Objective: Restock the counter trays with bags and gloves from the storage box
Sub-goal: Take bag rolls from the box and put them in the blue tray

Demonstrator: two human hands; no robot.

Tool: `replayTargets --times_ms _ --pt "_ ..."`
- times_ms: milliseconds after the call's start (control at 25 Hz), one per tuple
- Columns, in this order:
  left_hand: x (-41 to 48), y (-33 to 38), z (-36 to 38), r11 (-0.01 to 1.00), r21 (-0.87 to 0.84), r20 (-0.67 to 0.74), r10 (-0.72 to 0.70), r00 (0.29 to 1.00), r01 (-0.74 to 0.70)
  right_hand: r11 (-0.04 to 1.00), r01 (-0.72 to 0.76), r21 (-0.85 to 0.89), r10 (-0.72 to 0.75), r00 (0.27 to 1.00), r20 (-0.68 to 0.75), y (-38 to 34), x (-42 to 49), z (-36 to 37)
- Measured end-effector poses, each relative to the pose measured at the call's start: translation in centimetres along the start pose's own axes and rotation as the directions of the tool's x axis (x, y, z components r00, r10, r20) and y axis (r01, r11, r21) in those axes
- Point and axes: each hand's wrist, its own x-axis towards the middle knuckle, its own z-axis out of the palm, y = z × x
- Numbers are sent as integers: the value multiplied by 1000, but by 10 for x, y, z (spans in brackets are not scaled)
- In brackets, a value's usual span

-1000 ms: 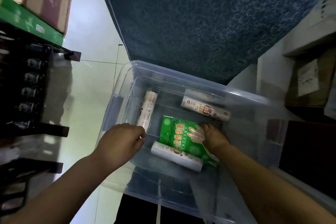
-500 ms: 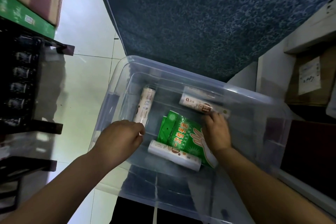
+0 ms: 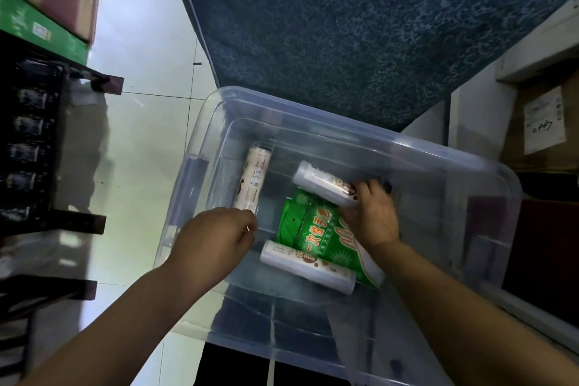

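in the clear storage box point(image 3: 407, 141): 3 rolls of bags and 1 green glove pack point(image 3: 310, 226). right hand point(image 3: 372, 216) deep inside, fingers point(image 3: 366, 188) wrapped round the right end of the far roll point(image 3: 319, 180), aslant near the far wall. left hand point(image 3: 213, 238) over the left wall toward the near-left corner, fingers curled just beside the near end of the left roll point(image 3: 253, 178); cannot tell whether gripping anything. glove pack flat mid-floor of the box, with the near roll point(image 3: 307, 263) across its near edge, by the near wall.

judging by looks: rolls light, firm as cylinders, but wrapped in slick film, so likely to slip from an end-only hold; safer taken round the middle with the whole hand. glove pack light, soft and floppy, glossy too; best pinched at a free edge or scooped flat from beneath. probably pinned by the near roll, so worth lifting that 1 first.
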Motion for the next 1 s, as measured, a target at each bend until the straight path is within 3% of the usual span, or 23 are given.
replayTargets --times_ms 120,200,240,320,360,520,640,720,800,880,1000 --pt "-1 8 -12 994 -92 -69 -63 996 56 930 110 350 -115 993 -5 -57 -28 -23" --pt "-1 18 -25 933 -327 -83 -185 979 149 828 147 541 -160 987 -24 -101 -42 -35" --pt "1 23 -32 836 -515 -57 -252 966 188 785 169 596 -182 983 -39 -120 -46 -40" --pt "1 28 -47 570 -796 0 -337 941 204 724 210 657 -220 973 -69 -151 -49 -47" --pt "1 28 -54 491 -849 7 -362 932 197 707 232 668 -242 967 -80 -161 -49 -49" --pt "-7 9 -73 409 -907 -75 -392 917 101 777 288 559 -278 955 -106 -170 -38 -35" --pt "-10 -16 -86 380 -925 -203 -475 856 -8 880 8 475 -1 1000 -15 -158 -19 2" --pt "-11 -34 -94 309 -951 -205 -554 807 -30 880 -230 416 198 973 120 -156 -10 34" --pt "-12 -49 -98 283 -959 -184 -598 780 -9 821 -372 433 292 925 242 -164 -4 67" --pt "-14 -56 -99 321 -947 -179 -603 777 30 739 -453 499 324 888 327 -176 5 93" --pt "-19 -60 -99 348 -935 -168 -596 785 64 579 -551 600 398 834 382 -186 17 113"
